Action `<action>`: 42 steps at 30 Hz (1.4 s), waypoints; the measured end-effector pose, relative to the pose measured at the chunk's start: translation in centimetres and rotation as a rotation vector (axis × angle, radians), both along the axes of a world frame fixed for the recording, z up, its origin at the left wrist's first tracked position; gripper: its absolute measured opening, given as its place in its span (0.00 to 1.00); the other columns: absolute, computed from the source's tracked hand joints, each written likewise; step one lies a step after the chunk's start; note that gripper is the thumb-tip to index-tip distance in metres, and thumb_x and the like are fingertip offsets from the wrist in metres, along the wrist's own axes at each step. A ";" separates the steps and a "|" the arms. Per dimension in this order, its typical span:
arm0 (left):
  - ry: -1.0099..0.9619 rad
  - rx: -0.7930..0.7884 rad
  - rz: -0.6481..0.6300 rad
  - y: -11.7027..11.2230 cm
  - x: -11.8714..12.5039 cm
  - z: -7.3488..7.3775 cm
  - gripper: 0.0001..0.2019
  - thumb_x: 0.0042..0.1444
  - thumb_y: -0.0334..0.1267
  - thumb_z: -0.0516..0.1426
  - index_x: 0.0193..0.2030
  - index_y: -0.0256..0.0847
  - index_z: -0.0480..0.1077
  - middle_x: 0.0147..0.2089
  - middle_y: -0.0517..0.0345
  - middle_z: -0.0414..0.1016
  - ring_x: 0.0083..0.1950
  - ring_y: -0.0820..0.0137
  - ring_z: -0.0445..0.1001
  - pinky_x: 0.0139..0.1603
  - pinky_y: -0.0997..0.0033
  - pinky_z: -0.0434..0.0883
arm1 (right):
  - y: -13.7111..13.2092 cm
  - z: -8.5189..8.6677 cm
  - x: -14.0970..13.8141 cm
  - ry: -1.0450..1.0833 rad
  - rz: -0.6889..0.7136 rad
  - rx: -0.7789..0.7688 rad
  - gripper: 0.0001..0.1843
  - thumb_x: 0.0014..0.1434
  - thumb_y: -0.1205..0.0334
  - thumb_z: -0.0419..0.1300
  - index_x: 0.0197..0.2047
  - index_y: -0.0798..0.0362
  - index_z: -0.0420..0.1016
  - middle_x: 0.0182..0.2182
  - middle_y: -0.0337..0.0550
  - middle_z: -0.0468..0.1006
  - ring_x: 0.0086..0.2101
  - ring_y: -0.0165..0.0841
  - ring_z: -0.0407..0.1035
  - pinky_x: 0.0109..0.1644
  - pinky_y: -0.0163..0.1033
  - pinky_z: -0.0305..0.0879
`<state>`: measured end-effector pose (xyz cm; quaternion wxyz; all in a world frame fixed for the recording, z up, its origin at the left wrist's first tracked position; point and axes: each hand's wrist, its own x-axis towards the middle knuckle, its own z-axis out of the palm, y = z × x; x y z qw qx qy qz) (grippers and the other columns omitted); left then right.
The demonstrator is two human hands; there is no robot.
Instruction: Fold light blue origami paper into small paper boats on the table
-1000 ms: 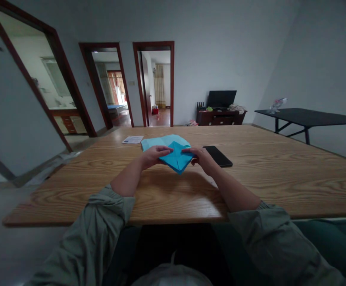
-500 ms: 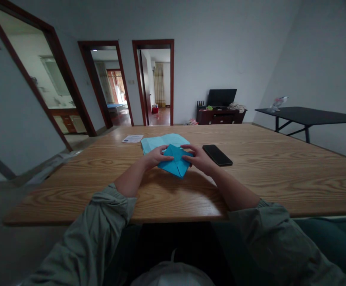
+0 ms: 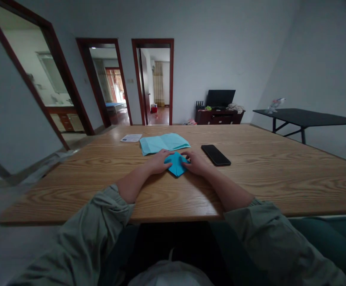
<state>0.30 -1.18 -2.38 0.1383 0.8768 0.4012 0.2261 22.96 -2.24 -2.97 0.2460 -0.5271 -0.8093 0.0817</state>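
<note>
A folded piece of bright blue paper [image 3: 177, 167] is on or just above the wooden table in front of me, one corner pointing toward me. My left hand [image 3: 160, 162] grips its left side, thumb on top and fingers along the far edge. On the right side my right hand [image 3: 195, 162] does the same, fingers curled round the edge. Both hands partly cover the paper's sides. Just beyond them lies a larger light blue sheet [image 3: 164, 142], creased and spread flat.
A black phone [image 3: 216, 155] lies right of my hands. Left of the light blue sheet is a small white printed card [image 3: 131, 138]. The wooden table [image 3: 268, 174] reaches toward a TV cabinet [image 3: 219, 116]; a black table [image 3: 312, 117] stands at the right.
Both hands have lowered the blue paper toward the table. It appears smaller and narrower between the hands, its sides drawn in, and the light blue sheet behind is less covered.
</note>
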 end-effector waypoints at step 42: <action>0.183 -0.174 -0.264 -0.8 -0.5 -0.2 0.29 0.54 0.51 0.55 0.62 0.48 0.61 0.66 0.54 0.56 0.65 0.59 0.56 0.63 0.64 0.52 | -1.2 0.6 1.0 -0.106 0.305 -0.277 0.45 0.50 0.41 0.60 0.67 0.48 0.51 0.66 0.48 0.49 0.63 0.44 0.48 0.64 0.48 0.44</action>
